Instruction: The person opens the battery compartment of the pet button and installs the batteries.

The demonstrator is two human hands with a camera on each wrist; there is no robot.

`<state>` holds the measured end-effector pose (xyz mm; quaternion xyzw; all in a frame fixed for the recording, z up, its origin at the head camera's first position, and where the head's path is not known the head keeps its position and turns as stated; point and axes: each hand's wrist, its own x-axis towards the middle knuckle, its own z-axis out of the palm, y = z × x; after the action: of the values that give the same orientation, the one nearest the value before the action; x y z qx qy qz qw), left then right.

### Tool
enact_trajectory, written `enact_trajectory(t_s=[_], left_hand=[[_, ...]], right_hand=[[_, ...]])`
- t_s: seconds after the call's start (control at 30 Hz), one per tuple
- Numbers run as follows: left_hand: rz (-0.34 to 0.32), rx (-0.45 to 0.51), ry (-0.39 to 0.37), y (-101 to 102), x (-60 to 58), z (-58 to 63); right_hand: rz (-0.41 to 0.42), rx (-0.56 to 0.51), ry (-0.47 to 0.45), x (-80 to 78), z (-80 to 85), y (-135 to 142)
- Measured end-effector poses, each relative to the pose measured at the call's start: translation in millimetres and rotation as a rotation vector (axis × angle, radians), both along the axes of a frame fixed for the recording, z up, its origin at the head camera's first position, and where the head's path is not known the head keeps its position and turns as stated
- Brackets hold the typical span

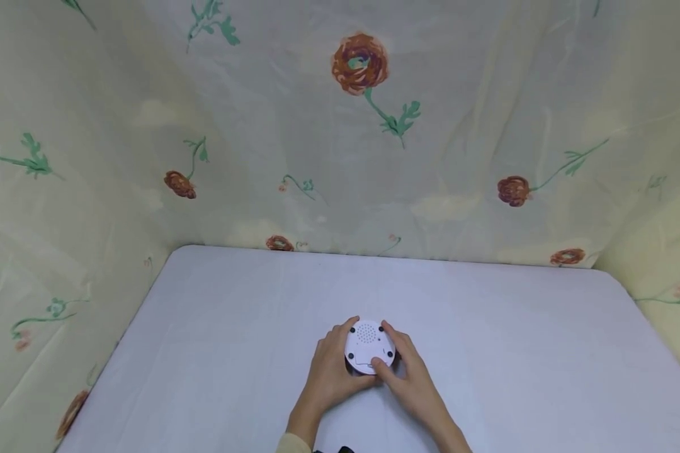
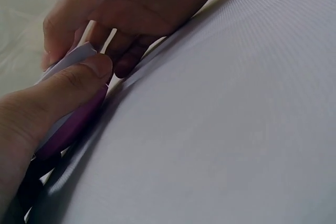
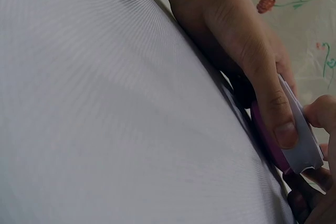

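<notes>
A round white device (image 1: 367, 345) lies between both hands low in the middle of the head view, its back facing up. Speaker holes, several small dark feet and a cover outline show on that face; its side is purple in the wrist views. My left hand (image 1: 333, 371) grips its left rim, the thumb (image 2: 79, 85) along the near edge. On the right, my right hand (image 1: 412, 377) holds the rim with its fingers, while its thumb (image 1: 381, 366) presses on the back near the cover's edge. Close over the tabletop, the device tilts in both wrist views.
A white cloth-covered table (image 1: 232, 327) spreads around the hands. Pale curtains (image 1: 430, 126) with red flowers stand behind it and along both sides. A dark object (image 1: 345, 449) shows at the bottom edge of the head view, between the forearms.
</notes>
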<state>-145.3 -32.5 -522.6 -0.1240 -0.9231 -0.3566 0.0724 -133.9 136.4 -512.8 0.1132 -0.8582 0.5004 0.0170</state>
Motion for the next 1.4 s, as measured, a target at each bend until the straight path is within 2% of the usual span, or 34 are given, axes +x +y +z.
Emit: enact_trajectory(t_s=[0.17,0.53,0.97,1.13,1.3,1.4], left_hand=[[0.022,-0.009,0.021,-0.7,0.6,-0.4],[0.003,-0.011,0.036,-0.1,0.0,-1.8],[0.003,-0.011,-0.003,0.0,-1.1,-2.0],[0.002,0.009,0.004,0.0,-1.5,-1.3],[0.003,0.061,0.023,0.3,-0.7,-1.3],[0.018,0.100,0.005,0.4,0.3,-1.2]], right_hand=[[0.002,0.003,0.008,0.4,-0.6,-1.3],[-0.010,-0.008,0.012,1.6,-1.9,0.6],[-0.010,-0.018,-0.013,2.3,0.3,1.0],[-0.017,0.018,-0.034,1.2,0.7,2.0],[-0.018,-0.001,-0.012,1.0,2.7,3.7],[-0.012,-0.037,-0.002,1.5,3.0,6.4]])
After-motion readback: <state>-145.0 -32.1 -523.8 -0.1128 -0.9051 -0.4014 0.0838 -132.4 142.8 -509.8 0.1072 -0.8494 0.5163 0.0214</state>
